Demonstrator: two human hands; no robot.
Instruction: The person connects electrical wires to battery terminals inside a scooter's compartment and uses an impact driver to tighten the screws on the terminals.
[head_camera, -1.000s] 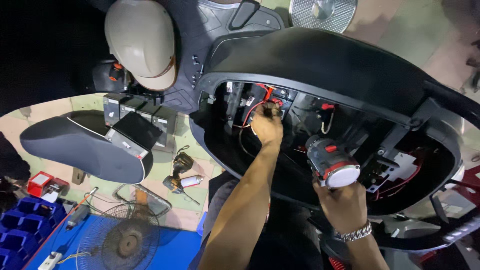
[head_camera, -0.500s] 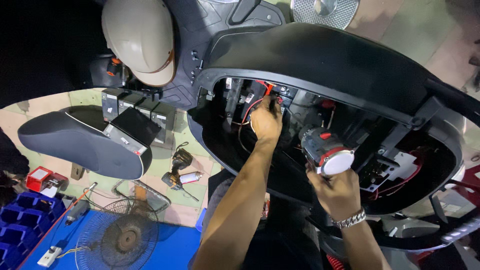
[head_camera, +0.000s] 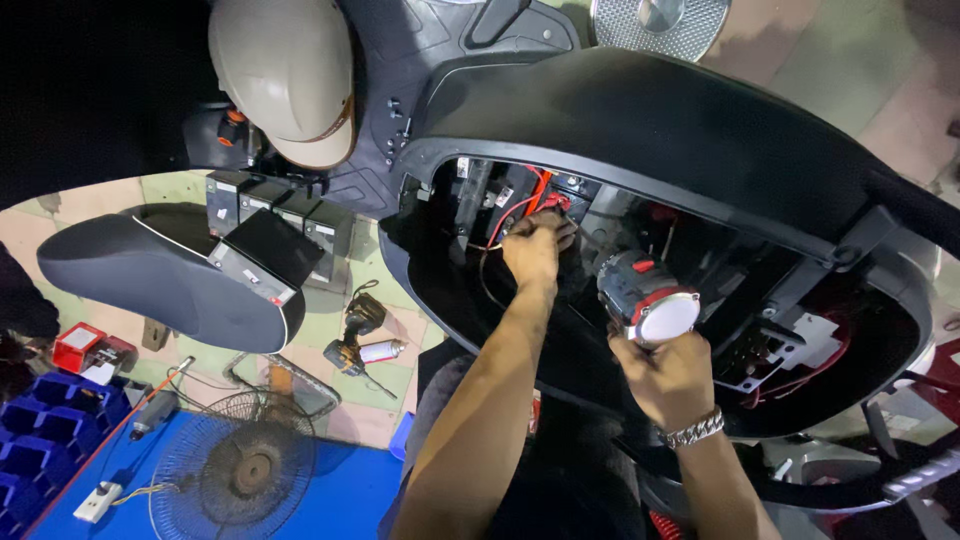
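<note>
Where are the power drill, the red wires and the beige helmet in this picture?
power drill (head_camera: 650, 300), head view, on its grey body above the right hand.
red wires (head_camera: 535, 195), head view, on the strand inside the scooter's open compartment.
beige helmet (head_camera: 280, 70), head view, on its smooth shell.

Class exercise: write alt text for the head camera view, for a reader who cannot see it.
Seen from above, a person's left hand reaches among red wires inside the open body of a black scooter, while the right hand holds a grey and red power tool. A beige helmet, a detached seat and a floor fan lie nearby.
</note>
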